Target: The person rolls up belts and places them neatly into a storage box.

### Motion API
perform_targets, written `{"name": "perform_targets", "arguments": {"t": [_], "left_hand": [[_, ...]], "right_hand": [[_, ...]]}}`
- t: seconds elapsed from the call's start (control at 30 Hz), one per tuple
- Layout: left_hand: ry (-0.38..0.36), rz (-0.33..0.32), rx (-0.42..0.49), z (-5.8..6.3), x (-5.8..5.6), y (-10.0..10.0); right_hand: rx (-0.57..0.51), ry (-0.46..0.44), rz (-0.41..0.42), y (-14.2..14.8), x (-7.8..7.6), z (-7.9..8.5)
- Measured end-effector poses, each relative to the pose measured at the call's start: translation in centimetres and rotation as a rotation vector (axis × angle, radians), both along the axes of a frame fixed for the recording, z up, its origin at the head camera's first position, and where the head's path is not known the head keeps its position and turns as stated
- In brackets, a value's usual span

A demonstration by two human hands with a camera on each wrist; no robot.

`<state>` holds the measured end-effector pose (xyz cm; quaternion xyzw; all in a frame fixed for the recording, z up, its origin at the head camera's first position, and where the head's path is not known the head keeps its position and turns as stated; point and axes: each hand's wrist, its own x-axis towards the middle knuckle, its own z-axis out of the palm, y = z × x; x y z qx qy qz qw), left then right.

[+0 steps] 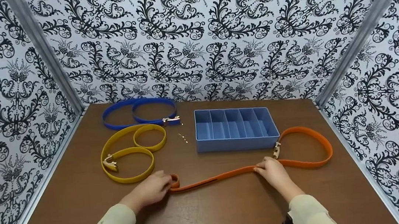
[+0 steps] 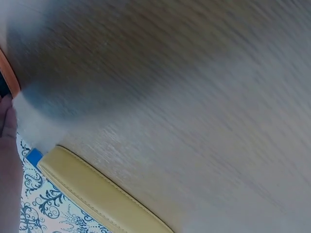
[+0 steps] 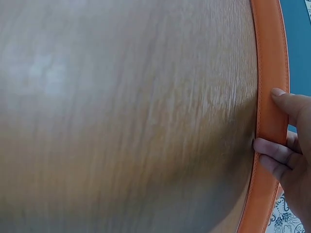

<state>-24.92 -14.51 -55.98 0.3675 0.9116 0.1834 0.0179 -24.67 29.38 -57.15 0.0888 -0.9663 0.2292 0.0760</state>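
Observation:
An orange belt (image 1: 228,174) with stitched edges stretches across the table between both hands. My left hand (image 1: 152,187) grips its left end, which is curled into a small roll; in the left wrist view only part of that hand (image 2: 7,124) shows at the left edge. Farther right, my right hand (image 1: 273,173) pinches the strap, thumb on one face and fingers on the other, as the right wrist view shows on the belt (image 3: 272,63). Beyond the right hand the belt loops round to its gold buckle (image 1: 277,150), near the blue tray's corner.
A blue tray (image 1: 238,143) with several compartments stands behind the orange belt. At the left lie a looped yellow belt (image 1: 128,179) and, behind it, a blue belt (image 1: 112,126). Small gold bits (image 1: 183,138) are on the brown table (image 1: 203,219). Patterned walls (image 1: 193,53) enclose three sides.

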Motion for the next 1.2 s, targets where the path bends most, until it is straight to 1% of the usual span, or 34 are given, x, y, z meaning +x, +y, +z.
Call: {"name": "perform_targets", "arguments": {"t": [0.1,0.23,0.33,0.43,0.57,0.67,0.77,0.83,0.9,1.0,1.1,1.2], "left_hand": [[0.039,-0.015,0.003,0.0,0.0,0.1],[0.091,-0.049,-0.016,0.0,0.0,0.2],[0.116,-0.081,-0.019,0.0,0.1,0.3],[0.119,-0.106,-0.009,0.0,0.2,0.4],[0.152,-0.148,0.012,-0.2,0.2,0.6],[0.228,-0.189,0.027,-0.3,0.1,0.7],[0.302,-0.212,0.034,-0.4,0.0,0.9],[0.327,-0.211,0.03,-0.4,-0.1,1.2],[0.327,-0.197,0.018,-0.4,-0.2,1.4],[0.329,-0.166,-0.01,-0.4,-0.1,1.9],[0.326,-0.146,-0.028,-0.5,0.0,2.6],[0.328,-0.134,-0.043,-0.6,0.0,3.5]], "right_hand": [[0.002,-0.006,-0.012,0.0,-0.1,0.1],[0.008,-0.008,-0.016,-0.1,-0.4,0.1],[0.014,-0.015,-0.018,-0.1,-0.5,0.1],[0.02,-0.017,-0.017,-0.1,-0.6,0.0],[0.021,0.002,-0.006,0.0,-0.6,-0.1],[0.024,0.011,-0.002,0.0,-0.5,0.0],[0.042,0.007,-0.016,-0.1,-0.5,0.1],[0.067,0.007,-0.035,-0.2,-0.4,0.1],[0.093,0.011,-0.057,-0.5,-0.4,0.1],[0.11,0.047,-0.076,-1.2,-0.3,0.1],[0.069,0.091,-0.066,-2.4,0.0,-0.1],[0.013,0.12,-0.019,-4.1,0.6,-0.2]]}}
